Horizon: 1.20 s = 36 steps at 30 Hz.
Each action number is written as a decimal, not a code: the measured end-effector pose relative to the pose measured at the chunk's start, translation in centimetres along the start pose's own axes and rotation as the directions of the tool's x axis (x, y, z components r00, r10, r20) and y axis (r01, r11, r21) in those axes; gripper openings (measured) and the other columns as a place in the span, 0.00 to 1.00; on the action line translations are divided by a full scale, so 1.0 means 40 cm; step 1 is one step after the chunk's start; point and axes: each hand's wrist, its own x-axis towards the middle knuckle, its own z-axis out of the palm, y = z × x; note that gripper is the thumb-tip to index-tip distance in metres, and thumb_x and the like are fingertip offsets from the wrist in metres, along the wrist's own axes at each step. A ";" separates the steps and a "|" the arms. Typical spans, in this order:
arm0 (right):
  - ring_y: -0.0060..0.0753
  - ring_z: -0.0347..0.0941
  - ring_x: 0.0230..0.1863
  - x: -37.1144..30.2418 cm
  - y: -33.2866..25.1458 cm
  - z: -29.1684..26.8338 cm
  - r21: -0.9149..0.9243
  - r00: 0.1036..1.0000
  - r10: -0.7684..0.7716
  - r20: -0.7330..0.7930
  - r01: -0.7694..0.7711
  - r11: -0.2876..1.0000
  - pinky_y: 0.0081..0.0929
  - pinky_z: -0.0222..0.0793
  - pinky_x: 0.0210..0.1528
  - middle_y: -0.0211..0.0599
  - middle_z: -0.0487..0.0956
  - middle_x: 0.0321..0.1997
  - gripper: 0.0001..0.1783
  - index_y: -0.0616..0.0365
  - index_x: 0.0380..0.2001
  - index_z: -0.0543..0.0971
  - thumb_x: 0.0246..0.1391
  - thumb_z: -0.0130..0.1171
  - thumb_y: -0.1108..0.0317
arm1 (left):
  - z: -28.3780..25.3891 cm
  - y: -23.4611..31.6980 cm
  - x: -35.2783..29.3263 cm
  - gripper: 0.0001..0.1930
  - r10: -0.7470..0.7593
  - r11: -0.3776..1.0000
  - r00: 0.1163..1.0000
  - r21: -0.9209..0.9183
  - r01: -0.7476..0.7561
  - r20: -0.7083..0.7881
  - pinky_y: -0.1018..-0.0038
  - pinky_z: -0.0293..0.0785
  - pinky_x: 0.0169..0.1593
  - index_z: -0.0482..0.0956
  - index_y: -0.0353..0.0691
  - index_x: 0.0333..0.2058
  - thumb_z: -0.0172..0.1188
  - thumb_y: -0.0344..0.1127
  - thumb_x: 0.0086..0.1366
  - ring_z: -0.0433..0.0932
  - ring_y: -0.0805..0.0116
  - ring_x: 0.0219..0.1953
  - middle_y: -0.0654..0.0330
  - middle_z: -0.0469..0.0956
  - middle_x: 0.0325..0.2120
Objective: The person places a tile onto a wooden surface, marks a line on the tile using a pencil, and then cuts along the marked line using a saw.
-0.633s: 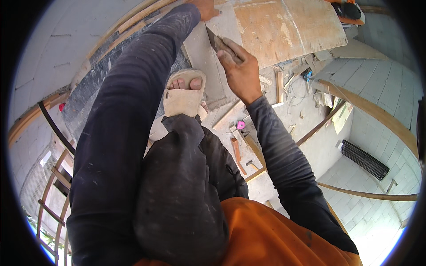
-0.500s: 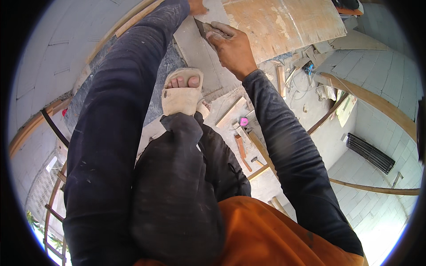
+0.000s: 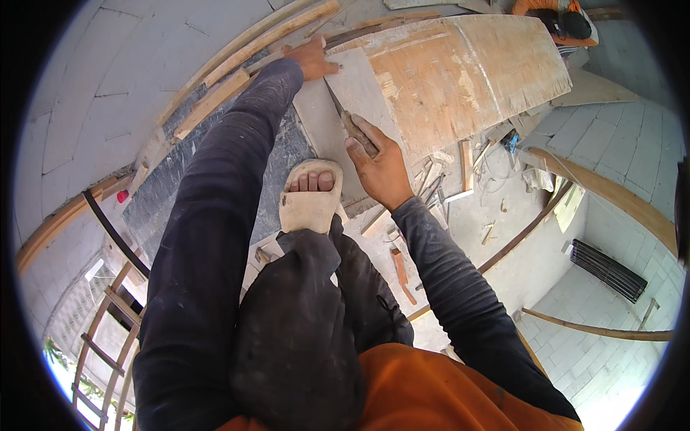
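My right hand [image 3: 381, 164] is closed around the handle of a handsaw [image 3: 333, 95]. The narrow dark blade points up and left, over a pale grey board [image 3: 359, 90]. Just beyond the blade tip, my left hand [image 3: 310, 60] presses on the far end of that board with its thumb and fingers spread. A foot in a cream sandal [image 3: 309, 212] stands at the near left side of the board. Right of the grey board lies a large worn plywood sheet [image 3: 445, 79], their edges meeting or overlapping.
Wooden strips [image 3: 269, 39] run along the block wall at far left. A dark speckled panel [image 3: 165, 212] lies below my left arm. On the floor at right are a blue tool [image 3: 511, 140], offcuts and an orange-brown piece [image 3: 400, 267]. A person in orange [image 3: 571, 20] is at far right.
My view has shifted so that the board, sheet and foot appear lower, and my whole left hand shows. The saw stays in my right hand, its blade now seen more edge-on.
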 end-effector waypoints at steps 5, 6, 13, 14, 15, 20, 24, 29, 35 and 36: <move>0.32 0.78 0.62 0.041 0.002 -0.005 0.151 0.999 0.036 0.035 -0.041 0.988 0.27 0.70 0.65 0.53 0.83 0.61 0.29 0.68 0.67 0.73 0.69 0.62 0.65 | -0.027 -0.036 0.047 0.46 0.036 0.999 0.972 0.013 -0.040 0.231 0.29 0.44 0.73 0.70 0.40 0.69 0.59 0.72 0.65 0.69 0.45 0.70 0.49 0.74 0.67; 0.32 0.78 0.62 0.046 -0.013 -0.010 0.106 0.997 0.056 0.052 -0.061 0.993 0.27 0.71 0.65 0.52 0.82 0.61 0.29 0.68 0.68 0.72 0.69 0.62 0.65 | -0.012 -0.046 0.043 0.46 0.047 0.999 0.976 -0.031 -0.041 0.215 0.28 0.44 0.73 0.71 0.40 0.68 0.57 0.73 0.65 0.69 0.45 0.70 0.49 0.74 0.66; 0.37 0.74 0.68 -0.059 -0.144 -0.032 -0.012 0.982 0.183 0.053 -0.182 0.983 0.28 0.68 0.69 0.53 0.78 0.67 0.28 0.70 0.68 0.70 0.70 0.59 0.69 | 0.004 -0.055 0.040 0.46 0.034 0.999 0.989 -0.047 -0.028 0.146 0.47 0.64 0.68 0.75 0.39 0.65 0.60 0.74 0.62 0.73 0.44 0.67 0.45 0.76 0.63; 0.40 0.73 0.72 -0.105 -0.175 -0.050 -0.003 0.977 0.206 0.060 -0.206 0.978 0.29 0.66 0.71 0.55 0.76 0.70 0.28 0.71 0.69 0.69 0.70 0.57 0.72 | 0.011 -0.054 0.033 0.46 0.026 0.998 0.990 -0.062 -0.018 0.136 0.47 0.63 0.68 0.74 0.39 0.65 0.60 0.74 0.62 0.73 0.44 0.67 0.45 0.76 0.64; 0.40 0.72 0.72 -0.164 -0.187 -0.068 0.009 0.968 0.248 0.048 -0.249 0.969 0.30 0.65 0.72 0.54 0.76 0.70 0.28 0.70 0.69 0.68 0.70 0.57 0.71 | 0.009 -0.050 0.029 0.46 0.018 0.997 0.993 -0.078 -0.008 0.120 0.47 0.62 0.69 0.74 0.40 0.65 0.61 0.73 0.62 0.73 0.44 0.67 0.45 0.76 0.64; 0.42 0.72 0.72 -0.369 -0.284 -0.129 -0.133 0.959 0.281 0.020 -0.277 0.952 0.34 0.64 0.73 0.53 0.76 0.70 0.28 0.69 0.70 0.69 0.71 0.58 0.72 | -0.010 -0.066 0.036 0.45 0.079 0.982 0.985 -0.184 -0.051 0.151 0.44 0.58 0.71 0.73 0.40 0.66 0.61 0.72 0.63 0.72 0.46 0.68 0.47 0.76 0.64; 0.43 0.77 0.68 -0.261 -0.213 -0.096 -0.119 0.980 0.199 0.027 -0.195 0.974 0.34 0.69 0.69 0.56 0.79 0.66 0.25 0.66 0.68 0.72 0.70 0.58 0.72 | 0.010 -0.074 0.015 0.45 0.086 0.992 0.988 -0.098 -0.074 0.128 0.37 0.50 0.72 0.71 0.41 0.69 0.59 0.71 0.65 0.70 0.48 0.70 0.48 0.73 0.67; 0.53 0.81 0.61 -0.023 -0.083 0.010 -0.147 0.992 0.103 -0.073 -0.112 0.983 0.37 0.74 0.62 0.60 0.83 0.58 0.25 0.62 0.65 0.75 0.68 0.60 0.66 | -0.001 -0.031 0.023 0.44 0.105 0.994 0.986 -0.057 -0.098 0.131 0.43 0.51 0.73 0.73 0.40 0.67 0.59 0.71 0.65 0.72 0.46 0.68 0.45 0.76 0.64; 0.39 0.74 0.70 -0.366 -0.258 -0.123 -0.177 0.961 0.275 0.011 -0.269 0.947 0.33 0.66 0.71 0.50 0.79 0.67 0.28 0.64 0.70 0.70 0.70 0.59 0.70 | 0.039 -0.058 0.008 0.44 0.088 0.995 0.988 -0.057 -0.081 0.126 0.42 0.52 0.72 0.72 0.38 0.67 0.58 0.71 0.66 0.73 0.45 0.67 0.45 0.77 0.62; 0.39 0.75 0.70 -0.375 -0.245 -0.138 -0.162 0.972 0.235 0.026 -0.228 0.960 0.33 0.67 0.71 0.50 0.80 0.67 0.28 0.64 0.70 0.70 0.70 0.59 0.70 | 0.013 -0.065 -0.001 0.45 0.067 0.997 0.991 -0.035 -0.063 0.120 0.42 0.52 0.72 0.72 0.38 0.67 0.58 0.71 0.66 0.73 0.45 0.67 0.45 0.77 0.62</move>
